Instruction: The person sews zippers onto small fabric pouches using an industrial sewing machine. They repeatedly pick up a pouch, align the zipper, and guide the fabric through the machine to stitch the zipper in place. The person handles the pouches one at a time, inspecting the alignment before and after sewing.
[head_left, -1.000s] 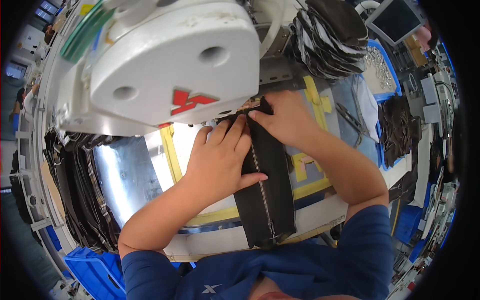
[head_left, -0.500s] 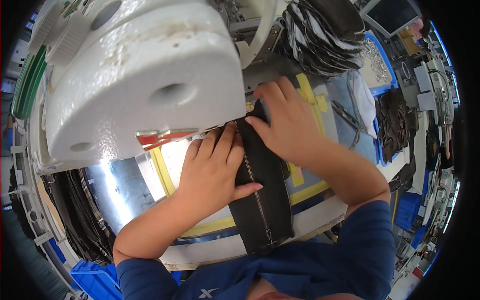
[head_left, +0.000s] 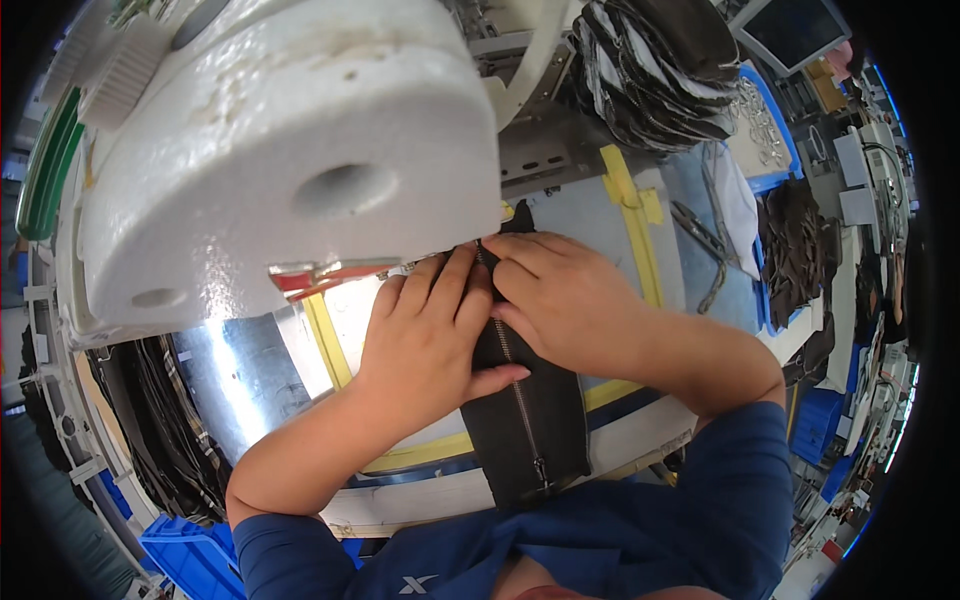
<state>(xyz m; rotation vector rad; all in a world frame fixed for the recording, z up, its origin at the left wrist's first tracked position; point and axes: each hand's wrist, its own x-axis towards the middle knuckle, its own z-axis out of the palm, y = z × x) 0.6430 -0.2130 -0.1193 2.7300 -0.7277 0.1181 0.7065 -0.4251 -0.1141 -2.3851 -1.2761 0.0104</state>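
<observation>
A strip of dark fabric with a metal zipper [head_left: 540,425] runs from under the sewing machine's white head [head_left: 270,190] toward my body, its slider lying at the near end. My left hand [head_left: 425,335] lies flat on the strip's left side, fingers stretched toward the machine and thumb across the zipper. On the right side of the strip, my right hand [head_left: 575,300] presses down close to the zipper teeth, its fingers bent and together, the thumb by the teeth. My fingertips almost meet below the machine head, which hides the needle area.
Yellow tape [head_left: 635,230] marks the work surface. Dark fabric pieces [head_left: 650,75] are stacked at the back right, near a blue tray of small metal parts [head_left: 765,130]. Scissors [head_left: 703,232] lie at the right. More dark cloth [head_left: 155,420] hangs at the left, above a blue bin [head_left: 190,550].
My right hand has come down and left from beside the strip's far end onto the fabric by the zipper, its fingers closing together. The left hand stays nearly in place.
</observation>
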